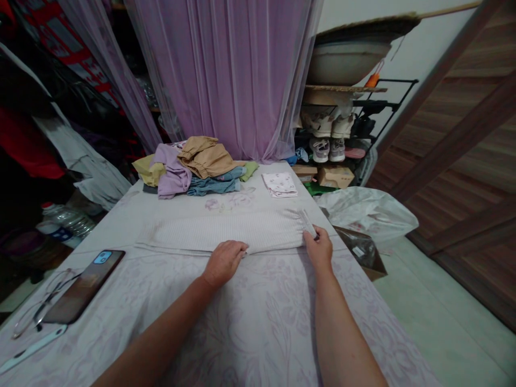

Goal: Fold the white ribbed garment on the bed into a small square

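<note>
A pale ribbed knit garment (217, 232) lies folded in a long band across the floral bedsheet (258, 333). My right hand (319, 248) grips its right end between thumb and fingers, lifting that edge slightly. My left hand (224, 263) rests palm down on the garment's near edge, near the middle, with its fingers over the fold. Neither hand touches anything else. The part of the garment under my left hand is hidden.
A pile of folded clothes (193, 169) and a small patterned white cloth (279, 184) lie beyond the garment. A phone (83, 286) and glasses (44, 303) lie on the bed at left. A white plastic bag (366, 213) sits past the right edge.
</note>
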Available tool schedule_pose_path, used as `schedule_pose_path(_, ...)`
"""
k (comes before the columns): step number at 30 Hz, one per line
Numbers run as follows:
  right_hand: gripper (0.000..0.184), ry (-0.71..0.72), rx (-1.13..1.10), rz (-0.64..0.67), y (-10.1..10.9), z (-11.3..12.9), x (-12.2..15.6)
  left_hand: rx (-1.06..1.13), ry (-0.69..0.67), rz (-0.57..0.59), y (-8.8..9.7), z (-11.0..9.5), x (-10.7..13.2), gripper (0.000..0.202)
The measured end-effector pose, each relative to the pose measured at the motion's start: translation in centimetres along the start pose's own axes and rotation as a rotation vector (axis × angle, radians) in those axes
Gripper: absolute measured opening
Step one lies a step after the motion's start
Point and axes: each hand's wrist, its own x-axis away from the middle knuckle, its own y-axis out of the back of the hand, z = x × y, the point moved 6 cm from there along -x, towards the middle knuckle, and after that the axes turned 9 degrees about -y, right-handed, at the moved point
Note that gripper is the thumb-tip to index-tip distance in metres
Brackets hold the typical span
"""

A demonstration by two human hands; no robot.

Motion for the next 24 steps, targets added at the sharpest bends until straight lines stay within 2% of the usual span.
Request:
schedule_pose_path(5, 0.049, 0.010, 0.180, 0.009, 0.0, 0.2, 0.1, 0.035, -0.039, 0.052, -1.3, 0.0, 0.8, 0.021)
schedule_pose_path(10, 0.050, -0.007, 0.037, -0.001, 0.1, 0.9, 0.1, 0.052, -0.055, 0.034, -1.1, 0.0, 0.8, 0.021)
schedule_pose_path(13, 0.043, 0.003, -0.074, -0.081, 0.8, 1.0, -0.1, 0.063, -0.075, 0.002, -1.0, -0.2, 0.9, 0.021)
schedule_pose_path(16, 0.032, 0.084, 0.078, -0.191, 1.5, 1.2, 0.0, 0.059, -0.099, -0.003, -1.1, -0.4, 1.0, 0.022)
schedule_pose_path(19, 0.023, 0.072, 0.304, -0.201, 1.4, 0.8, 0.3, 0.054, -0.104, 0.037, -1.4, -0.4, 1.1, 0.022)
schedule_pose_path(21, 0.022, 0.044, 0.343, -0.188, 1.3, 0.5, 0.4, 0.068, -0.097, 0.054, -1.6, -0.4, 1.2, 0.022)
schedule_pose_path(24, 0.022, 0.059, 0.279, -0.205, 1.6, 0.3, 0.1, 0.092, -0.079, 0.049, -1.5, -0.3, 1.3, 0.022)
